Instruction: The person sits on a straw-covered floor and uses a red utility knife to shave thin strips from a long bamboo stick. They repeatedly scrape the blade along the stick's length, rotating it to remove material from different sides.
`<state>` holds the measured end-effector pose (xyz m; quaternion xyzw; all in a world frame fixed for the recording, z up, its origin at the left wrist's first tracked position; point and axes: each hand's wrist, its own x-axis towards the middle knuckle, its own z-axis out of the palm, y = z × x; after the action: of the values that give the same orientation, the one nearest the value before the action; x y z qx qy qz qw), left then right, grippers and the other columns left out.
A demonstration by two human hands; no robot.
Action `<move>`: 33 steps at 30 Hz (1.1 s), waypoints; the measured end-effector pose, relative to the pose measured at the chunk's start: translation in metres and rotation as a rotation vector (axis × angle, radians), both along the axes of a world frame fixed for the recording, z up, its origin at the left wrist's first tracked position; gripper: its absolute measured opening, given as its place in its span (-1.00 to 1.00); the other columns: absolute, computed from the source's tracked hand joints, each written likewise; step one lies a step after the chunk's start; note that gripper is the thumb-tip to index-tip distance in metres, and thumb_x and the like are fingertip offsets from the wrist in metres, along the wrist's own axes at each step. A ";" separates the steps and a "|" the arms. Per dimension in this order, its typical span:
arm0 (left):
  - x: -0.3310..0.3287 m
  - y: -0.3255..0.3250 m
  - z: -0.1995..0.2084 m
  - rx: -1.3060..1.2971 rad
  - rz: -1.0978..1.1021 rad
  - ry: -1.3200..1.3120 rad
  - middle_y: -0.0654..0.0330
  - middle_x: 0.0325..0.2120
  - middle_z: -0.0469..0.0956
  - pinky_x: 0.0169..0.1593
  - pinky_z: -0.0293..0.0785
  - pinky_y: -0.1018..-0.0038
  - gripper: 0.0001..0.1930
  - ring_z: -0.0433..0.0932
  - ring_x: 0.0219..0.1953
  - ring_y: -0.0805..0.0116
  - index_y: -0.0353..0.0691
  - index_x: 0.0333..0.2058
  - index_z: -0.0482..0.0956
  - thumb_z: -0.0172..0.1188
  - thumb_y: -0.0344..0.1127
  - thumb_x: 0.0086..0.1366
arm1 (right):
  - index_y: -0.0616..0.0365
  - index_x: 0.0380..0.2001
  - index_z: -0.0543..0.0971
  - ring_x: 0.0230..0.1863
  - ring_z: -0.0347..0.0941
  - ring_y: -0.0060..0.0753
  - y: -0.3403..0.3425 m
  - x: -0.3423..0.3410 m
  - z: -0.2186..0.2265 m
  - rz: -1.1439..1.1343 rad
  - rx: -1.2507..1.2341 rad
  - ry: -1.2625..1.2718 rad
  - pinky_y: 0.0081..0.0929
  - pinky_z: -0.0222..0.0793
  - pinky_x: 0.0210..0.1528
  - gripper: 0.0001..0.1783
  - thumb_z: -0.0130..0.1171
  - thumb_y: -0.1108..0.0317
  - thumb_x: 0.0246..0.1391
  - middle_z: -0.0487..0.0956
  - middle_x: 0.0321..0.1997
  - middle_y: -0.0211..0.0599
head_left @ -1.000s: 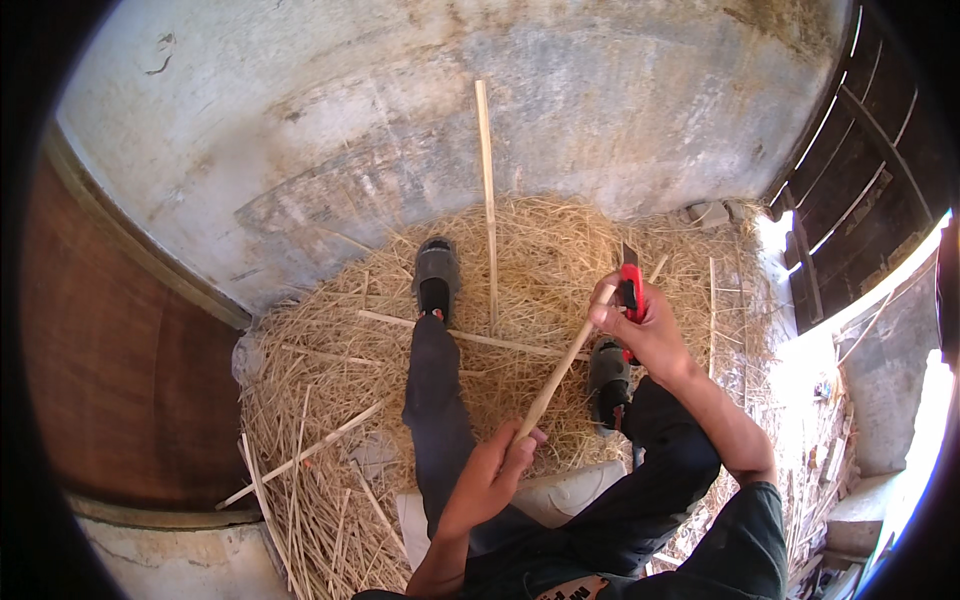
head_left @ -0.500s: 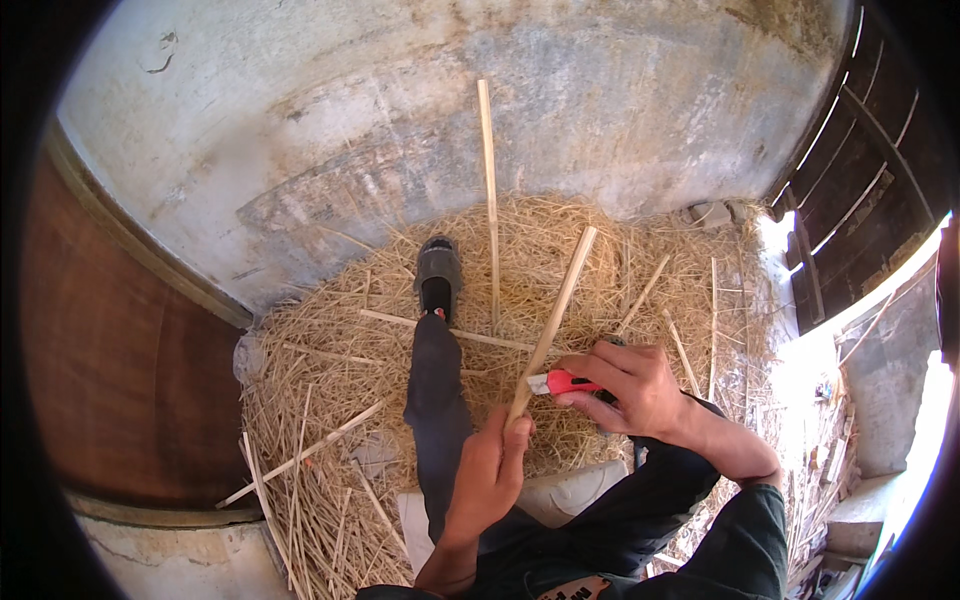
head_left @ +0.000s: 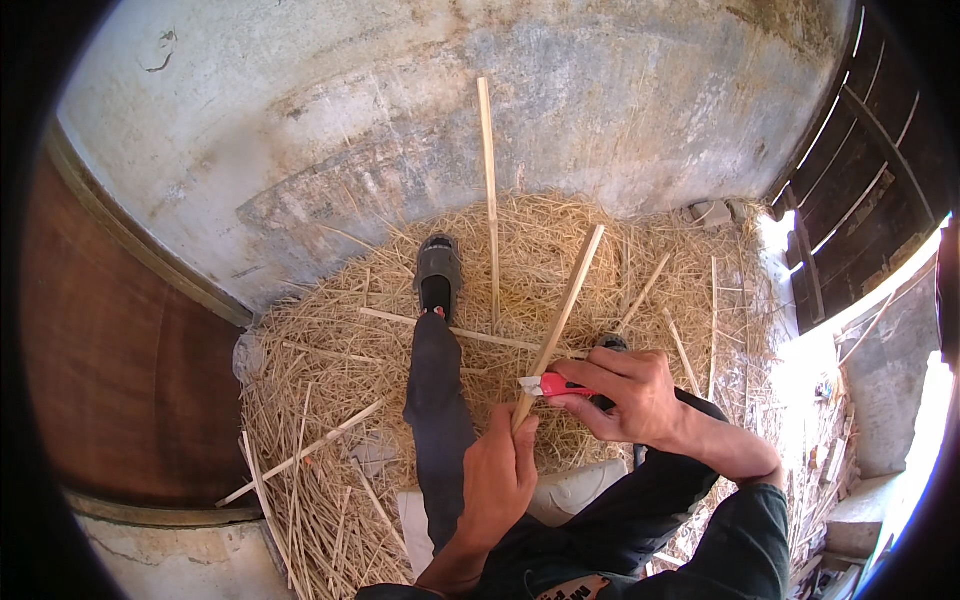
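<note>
The left hand (head_left: 498, 465) is closing around the near end of a pale wooden stick (head_left: 572, 290), the thumb lying along its right side. The stick is slanting away from that hand, up and to the right, with its far end standing free above the straw (head_left: 540, 250). The right hand (head_left: 625, 390) is gripping a red knife (head_left: 562, 384), fingers folding over the handle. The blade (head_left: 530, 386) is pointing left and crossing the stick just beyond the left hand; how deeply it is biting cannot be told.

Beneath the hands, straw is covering the floor. A long pale strip (head_left: 487, 180) is leaning upright against the far wall (head_left: 450, 80), and another strip (head_left: 480, 339) is lying across the straw behind the stick. To the left, a slanting strip (head_left: 310, 452) is resting over a loose heap of thin slats (head_left: 300, 530), near a brown panel (head_left: 110, 350). The person's dark shoe (head_left: 438, 270) is standing on the straw, left of the stick. At the far right, a dark slatted panel (head_left: 870, 150) is letting light through its gaps.
</note>
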<state>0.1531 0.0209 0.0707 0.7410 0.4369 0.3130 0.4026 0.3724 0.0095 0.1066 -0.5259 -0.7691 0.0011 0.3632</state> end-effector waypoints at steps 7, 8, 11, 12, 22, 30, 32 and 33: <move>-0.002 0.000 -0.008 0.013 0.015 0.058 -0.22 -0.48 0.58 -0.34 0.46 -0.07 -0.82 0.63 -0.39 -0.36 -0.31 -0.06 0.47 0.08 -0.28 0.65 | -0.06 -0.07 0.80 -0.58 0.61 -0.35 0.001 -0.001 -0.001 -0.058 -0.039 0.011 -0.35 0.49 -0.57 -0.70 0.54 0.13 0.17 0.61 -0.47 -0.46; -0.002 0.000 -0.009 0.013 0.015 0.060 -0.22 -0.48 0.58 -0.34 0.46 -0.07 -0.82 0.63 -0.39 -0.36 -0.31 -0.05 0.47 0.08 -0.28 0.65 | -0.07 -0.07 0.80 -0.58 0.61 -0.35 0.001 -0.001 -0.002 -0.065 -0.036 0.005 -0.35 0.49 -0.57 -0.70 0.54 0.13 0.17 0.61 -0.47 -0.46; -0.004 0.000 -0.012 0.014 0.019 0.078 -0.22 -0.49 0.59 -0.35 0.46 -0.09 -0.83 0.63 -0.39 -0.37 -0.30 -0.05 0.47 0.08 -0.29 0.64 | -0.08 -0.06 0.80 -0.59 0.60 -0.35 0.003 -0.001 -0.003 -0.092 -0.027 0.006 -0.35 0.49 -0.57 -0.71 0.54 0.13 0.17 0.60 -0.48 -0.47; -0.005 -0.001 -0.013 0.014 0.023 0.093 -0.21 -0.49 0.59 -0.36 0.47 -0.09 -0.83 0.63 -0.39 -0.37 -0.30 -0.05 0.47 0.09 -0.29 0.64 | -0.08 -0.06 0.80 -0.59 0.60 -0.35 0.005 0.002 -0.005 -0.106 -0.024 0.017 -0.35 0.49 -0.58 -0.70 0.54 0.13 0.17 0.60 -0.49 -0.47; -0.021 -0.015 -0.022 -0.025 0.032 0.143 -0.16 -0.57 0.51 -0.42 0.39 -0.01 -0.75 0.60 -0.47 -0.32 -0.35 -0.10 0.47 0.05 -0.23 0.67 | 0.08 -0.08 0.82 -0.52 0.67 -0.31 0.026 0.040 -0.001 -0.388 0.120 0.099 -0.39 0.55 -0.50 -0.74 0.50 0.24 0.22 0.74 -0.35 -0.29; -0.037 -0.009 -0.032 -0.137 0.013 0.071 -0.04 -0.57 0.49 -0.40 0.41 0.15 -0.70 0.53 -0.55 -0.04 -0.36 -0.12 0.48 0.01 -0.18 0.69 | 0.14 -0.06 0.80 -0.45 0.70 -0.28 0.020 0.038 -0.004 -0.233 0.059 0.197 -0.35 0.60 -0.42 -0.73 0.50 0.29 0.22 0.75 -0.32 -0.23; -0.034 -0.003 -0.023 -0.204 -0.011 0.005 0.03 -0.56 0.49 -0.39 0.39 0.23 -0.67 0.49 -0.55 0.13 -0.37 -0.13 0.49 -0.02 -0.18 0.71 | 0.10 -0.05 0.80 -0.48 0.68 -0.29 0.016 0.025 -0.007 -0.122 0.024 0.165 -0.35 0.59 -0.46 -0.72 0.51 0.26 0.21 0.72 -0.35 -0.30; -0.031 -0.002 -0.019 -0.232 -0.022 -0.026 0.07 -0.55 0.49 -0.39 0.38 0.27 -0.67 0.46 -0.55 0.21 -0.37 -0.13 0.50 -0.03 -0.18 0.71 | 0.08 -0.05 0.79 -0.50 0.67 -0.30 0.015 0.019 -0.007 -0.070 0.022 0.132 -0.35 0.57 -0.48 -0.71 0.52 0.23 0.20 0.69 -0.37 -0.33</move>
<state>0.1224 0.0191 0.0513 0.6901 0.4568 0.2656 0.4945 0.3916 0.0242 0.0994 -0.5474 -0.7244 0.0146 0.4188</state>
